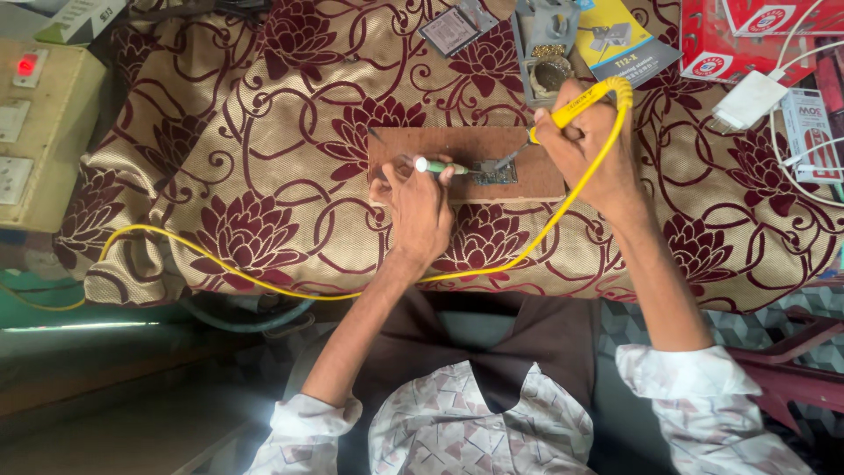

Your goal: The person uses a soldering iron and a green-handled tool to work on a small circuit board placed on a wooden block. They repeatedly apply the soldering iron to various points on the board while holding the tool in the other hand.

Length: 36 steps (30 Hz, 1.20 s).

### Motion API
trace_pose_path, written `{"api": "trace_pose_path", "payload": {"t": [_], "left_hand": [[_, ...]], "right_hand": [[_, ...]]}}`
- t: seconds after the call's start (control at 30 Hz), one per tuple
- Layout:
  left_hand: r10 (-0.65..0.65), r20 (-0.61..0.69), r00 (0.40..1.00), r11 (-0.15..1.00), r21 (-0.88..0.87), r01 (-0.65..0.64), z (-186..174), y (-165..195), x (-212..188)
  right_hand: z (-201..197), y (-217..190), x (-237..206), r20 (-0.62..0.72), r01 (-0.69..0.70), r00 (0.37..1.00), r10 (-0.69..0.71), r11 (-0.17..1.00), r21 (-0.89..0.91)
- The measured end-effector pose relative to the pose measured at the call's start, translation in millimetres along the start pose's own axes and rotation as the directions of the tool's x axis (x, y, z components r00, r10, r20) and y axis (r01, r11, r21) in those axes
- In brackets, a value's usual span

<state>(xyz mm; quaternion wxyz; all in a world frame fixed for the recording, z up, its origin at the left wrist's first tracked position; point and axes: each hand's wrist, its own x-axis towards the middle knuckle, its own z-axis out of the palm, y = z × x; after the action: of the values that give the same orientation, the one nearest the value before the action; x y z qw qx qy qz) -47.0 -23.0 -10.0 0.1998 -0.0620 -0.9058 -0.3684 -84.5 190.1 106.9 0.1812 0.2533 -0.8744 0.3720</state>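
Observation:
A small circuit board (494, 172) lies on a brown wooden board (457, 145) in the middle of the flowered cloth. My right hand (587, 151) grips a yellow soldering iron (576, 107), its metal tip touching the circuit board. My left hand (420, 207) holds a thin green and white tool (440, 166) pointed at the same circuit board, with the fingers resting on the wooden board. The iron's yellow cable (264, 283) loops from my right hand across the front of the cloth to the left.
A soldering iron stand (545, 48) with brass wool sits behind the board. Red boxes (747, 35), a white charger (750, 98) and white cables lie at the right. A switch panel with a red light (31, 132) stands at the left. The cloth's front edge drops to my lap.

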Motion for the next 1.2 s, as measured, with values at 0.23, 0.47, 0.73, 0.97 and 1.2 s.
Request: {"api": "trace_pose_path", "payload": {"t": [0.23, 0.47, 0.73, 0.97, 1.2], "left_hand": [[0.046, -0.017, 0.999, 0.998, 0.034, -0.046, 8.5, -5.5, 10.2], [0.048, -0.015, 0.999, 0.998, 0.031, -0.047, 13.3, -2.9, 21.0], [0.001, 0.034, 0.999, 1.000, 0.000, -0.001, 11.7, 1.6, 27.2], [0.014, -0.014, 1.000, 0.999, 0.035, -0.013, 16.0, 9.0, 16.0], [0.064, -0.081, 0.995, 0.997, 0.038, -0.061, 30.5, 9.8, 10.2]], "right_hand": [[15.2, 4.3, 0.5, -0.143, -0.084, 0.986, 0.080, 0.996, -0.022], [11.0, 26.3, 5.2, -0.229, -0.223, 0.944, 0.237, 0.971, 0.086], [9.0, 26.1, -9.9, -0.206, -0.256, 0.944, 0.259, 0.966, 0.039], [10.6, 67.8, -57.5, -0.418, -0.021, 0.870, 0.263, 0.866, 0.500], [6.9, 131.6, -90.2, -0.552, 0.069, 0.812, 0.188, 0.909, 0.411]]}}
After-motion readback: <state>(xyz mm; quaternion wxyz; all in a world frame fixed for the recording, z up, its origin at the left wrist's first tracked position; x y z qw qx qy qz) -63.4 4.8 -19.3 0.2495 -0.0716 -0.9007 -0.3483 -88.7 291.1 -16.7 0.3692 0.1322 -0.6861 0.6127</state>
